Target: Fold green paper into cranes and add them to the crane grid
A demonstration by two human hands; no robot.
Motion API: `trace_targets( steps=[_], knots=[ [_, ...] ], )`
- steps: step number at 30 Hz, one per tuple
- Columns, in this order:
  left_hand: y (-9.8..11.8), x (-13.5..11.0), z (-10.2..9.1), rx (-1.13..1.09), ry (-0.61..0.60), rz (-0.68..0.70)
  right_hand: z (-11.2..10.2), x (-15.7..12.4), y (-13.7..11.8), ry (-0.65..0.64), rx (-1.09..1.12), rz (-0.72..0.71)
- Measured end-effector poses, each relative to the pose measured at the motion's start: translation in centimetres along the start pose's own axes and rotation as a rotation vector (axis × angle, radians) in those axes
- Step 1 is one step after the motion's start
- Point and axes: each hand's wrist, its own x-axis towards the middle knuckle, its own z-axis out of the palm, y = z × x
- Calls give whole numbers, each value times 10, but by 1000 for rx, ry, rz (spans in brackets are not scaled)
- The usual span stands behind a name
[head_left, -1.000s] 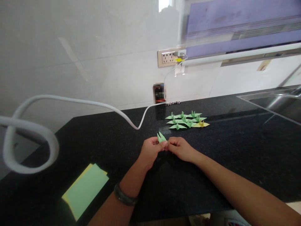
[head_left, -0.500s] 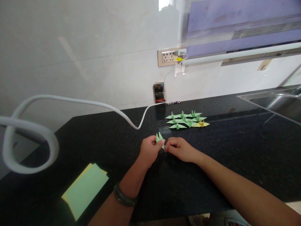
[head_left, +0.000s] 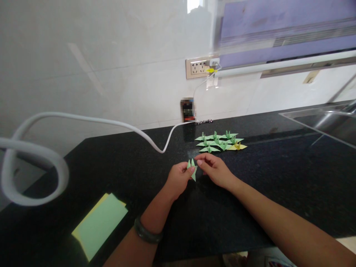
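Green folded paper (head_left: 194, 176) is pinched between the thumb and fingers of the left hand (head_left: 178, 178), above the counter (head_left: 130, 163). The right hand (head_left: 215, 170) is just right of it, fingers bent; whether they press together I cannot tell. Farther off and to the right stand green cranes (head_left: 209, 149) and a yellow crane (head_left: 237, 147); sheets (head_left: 100, 227) lie near left.
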Motion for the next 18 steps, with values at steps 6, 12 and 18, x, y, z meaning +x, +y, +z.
trace_targets(
  steps=[6,12,18],
  knots=[
    [4,-3,3,12,-94,4,-1,-1,-1,-91,69,-21],
    [4,-4,3,56,-64,-49,-1,0,1,-109,134,24],
    [7,-5,3,30,-74,-84,-2,-1,1,-157,132,4]
  ],
)
